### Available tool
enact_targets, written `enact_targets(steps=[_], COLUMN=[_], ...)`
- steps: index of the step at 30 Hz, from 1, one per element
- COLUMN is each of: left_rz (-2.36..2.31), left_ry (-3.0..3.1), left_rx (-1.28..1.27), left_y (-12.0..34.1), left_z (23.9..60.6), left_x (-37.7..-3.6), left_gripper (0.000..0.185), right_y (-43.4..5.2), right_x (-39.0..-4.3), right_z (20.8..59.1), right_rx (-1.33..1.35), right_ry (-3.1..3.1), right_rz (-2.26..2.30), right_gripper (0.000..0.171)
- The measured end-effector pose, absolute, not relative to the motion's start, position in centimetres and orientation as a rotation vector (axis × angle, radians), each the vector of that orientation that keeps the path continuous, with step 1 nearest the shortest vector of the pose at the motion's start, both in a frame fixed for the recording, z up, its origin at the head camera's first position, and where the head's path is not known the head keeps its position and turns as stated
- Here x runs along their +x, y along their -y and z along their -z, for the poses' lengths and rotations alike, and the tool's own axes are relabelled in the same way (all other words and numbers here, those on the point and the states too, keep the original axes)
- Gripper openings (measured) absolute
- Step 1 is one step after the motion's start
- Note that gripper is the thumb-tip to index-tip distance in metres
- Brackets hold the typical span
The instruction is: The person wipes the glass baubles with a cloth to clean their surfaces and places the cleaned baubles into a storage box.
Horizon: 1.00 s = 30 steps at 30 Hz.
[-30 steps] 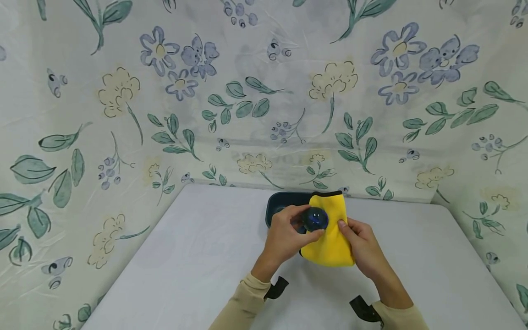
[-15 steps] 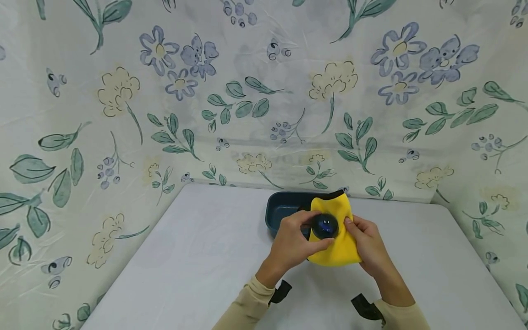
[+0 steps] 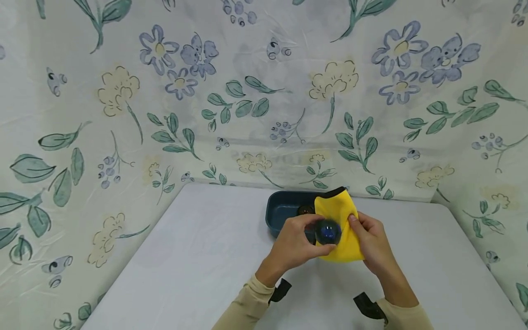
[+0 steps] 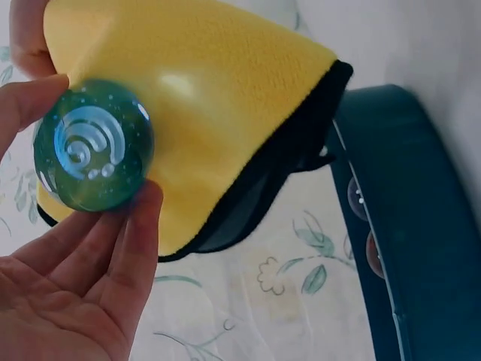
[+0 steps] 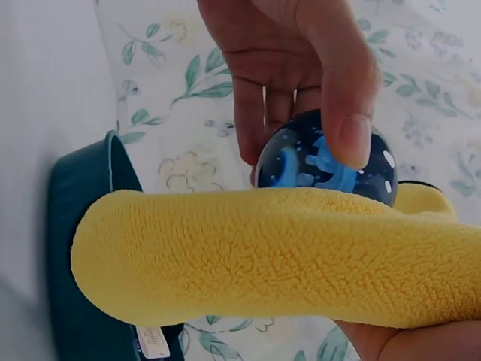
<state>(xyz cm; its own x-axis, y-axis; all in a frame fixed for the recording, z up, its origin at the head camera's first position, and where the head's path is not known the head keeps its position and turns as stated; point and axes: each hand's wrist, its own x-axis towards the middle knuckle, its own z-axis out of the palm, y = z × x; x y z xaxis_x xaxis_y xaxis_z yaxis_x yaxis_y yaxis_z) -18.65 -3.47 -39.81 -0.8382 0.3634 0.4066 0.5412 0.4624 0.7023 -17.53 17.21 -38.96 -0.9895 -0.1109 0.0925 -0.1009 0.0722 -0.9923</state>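
Note:
My left hand (image 3: pixel 294 243) pinches a clear glass ball (image 3: pixel 328 231) between thumb and fingers. Inside the ball (image 4: pixel 94 147) a pale blue curved figure and small specks show in the left wrist view. My right hand (image 3: pixel 376 245) grips the right side of a yellow fleecy cloth (image 3: pixel 336 206) with a black edge, its thumb on the front. The ball lies against or just before the cloth; in the right wrist view the folded cloth (image 5: pixel 263 256) hides the ball's lower part. Most of my right hand (image 5: pixel 432 342) is hidden under the cloth there.
Behind my hands a dark teal box (image 3: pixel 277 213) stands on the white table (image 3: pixel 198 247). A dark brownish ball (image 3: pixel 305 210) lies in it, with other round items partly hidden. A white label (image 5: pixel 152 342) shows near the box. A floral curtain (image 3: pixel 247 105) hangs behind.
Both hands have shifted a little to the right. The ball has moved right and down in front of the cloth. More of the box, with the brownish ball inside, is uncovered.

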Motion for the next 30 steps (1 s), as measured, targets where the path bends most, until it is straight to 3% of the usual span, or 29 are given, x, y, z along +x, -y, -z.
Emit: enact_targets(steps=[10,30], left_rz=[1.35,1.363], left_ry=[2.583,2.56], left_rx=[-0.791,-0.661], left_y=[3.8,4.7], left_z=[40.0,40.8], left_x=[-19.2,-20.2], left_gripper=[0.065,0.056], right_y=[-16.7,-15.7], right_x=[-17.1,-16.0], right_z=[38.5,38.1], right_rx=[-0.214,-0.407], right_ry=[-2.459,-2.572], right_rz=[2.039,1.935], right_gripper=[0.042,0.035])
